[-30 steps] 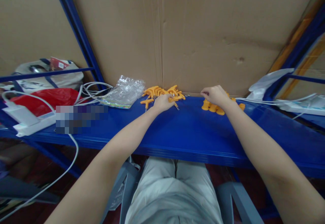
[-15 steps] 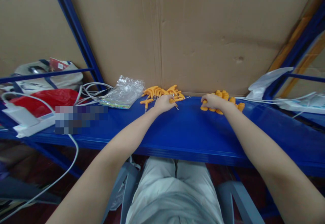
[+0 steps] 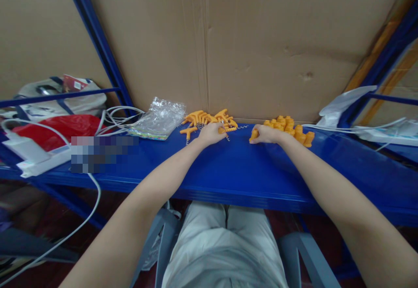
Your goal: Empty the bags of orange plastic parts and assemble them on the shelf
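My left hand (image 3: 211, 134) is closed around the orange handle of a corkscrew (image 3: 221, 130); its metal spiral points down toward the shelf. Behind that hand lies a heap of orange T-handled corkscrews (image 3: 199, 117) with bare spirals. To the right, my right hand (image 3: 264, 134) grips an orange cylindrical piece with a flared base (image 3: 253, 137) between thumb and fingers, low over or on the blue surface; I cannot tell which. Beside it stand several similar orange cylindrical pieces (image 3: 289, 124), partly hidden by the hand and wrist.
The blue metal shelf (image 3: 241, 170) ends at a front edge above my lap. A clear plastic bag (image 3: 160, 118) lies left of the heap. Farther left are white cables, a power strip (image 3: 45, 159) and a red bag (image 3: 62, 127). A cardboard wall (image 3: 261, 39) closes the back.
My right hand has moved a little left, carrying one orange cylindrical piece away from the group. My left hand stays nearly where it was, still holding the corkscrew.
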Available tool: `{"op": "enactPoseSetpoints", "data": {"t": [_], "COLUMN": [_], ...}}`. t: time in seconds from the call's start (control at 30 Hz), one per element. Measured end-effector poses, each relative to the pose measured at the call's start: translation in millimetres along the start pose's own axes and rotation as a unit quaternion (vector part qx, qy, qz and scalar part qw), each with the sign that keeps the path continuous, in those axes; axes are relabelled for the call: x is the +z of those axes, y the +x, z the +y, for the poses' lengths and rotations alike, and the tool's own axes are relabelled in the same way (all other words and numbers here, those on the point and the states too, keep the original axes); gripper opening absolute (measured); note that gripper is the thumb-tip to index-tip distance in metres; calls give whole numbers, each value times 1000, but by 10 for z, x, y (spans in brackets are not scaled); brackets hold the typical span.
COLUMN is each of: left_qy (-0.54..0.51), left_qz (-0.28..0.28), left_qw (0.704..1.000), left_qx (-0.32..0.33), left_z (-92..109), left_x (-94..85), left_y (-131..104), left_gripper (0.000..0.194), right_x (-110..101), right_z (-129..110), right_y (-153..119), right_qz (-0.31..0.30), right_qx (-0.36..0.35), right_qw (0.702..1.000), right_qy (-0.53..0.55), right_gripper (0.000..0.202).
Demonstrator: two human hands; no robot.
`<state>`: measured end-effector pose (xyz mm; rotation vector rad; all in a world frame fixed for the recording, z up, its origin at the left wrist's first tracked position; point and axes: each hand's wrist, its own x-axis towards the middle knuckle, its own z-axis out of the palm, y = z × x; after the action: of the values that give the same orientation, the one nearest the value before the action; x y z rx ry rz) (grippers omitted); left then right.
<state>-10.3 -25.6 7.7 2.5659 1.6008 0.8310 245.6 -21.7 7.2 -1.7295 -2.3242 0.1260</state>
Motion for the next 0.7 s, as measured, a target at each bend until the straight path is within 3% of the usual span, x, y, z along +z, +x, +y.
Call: {"op": "enactPoseSetpoints", "data": {"t": [0.37, 0.7], "left_qy": [23, 29], "left_qz": [-20, -22], "left_qw": [999, 999], "left_qx": [12, 16], "left_z": [14, -13], "left_x": [-12, 2], "left_y": [-3, 6], "left_gripper": [32, 32], "right_x": [-109, -199], "right_z": [-109, -323], "right_y": [-78, -198], "right_qz": [-45, -12], "right_qx": [29, 31], "right_qw": [999, 988], "right_qy": [-4, -152], "right_gripper": [11, 24]}}
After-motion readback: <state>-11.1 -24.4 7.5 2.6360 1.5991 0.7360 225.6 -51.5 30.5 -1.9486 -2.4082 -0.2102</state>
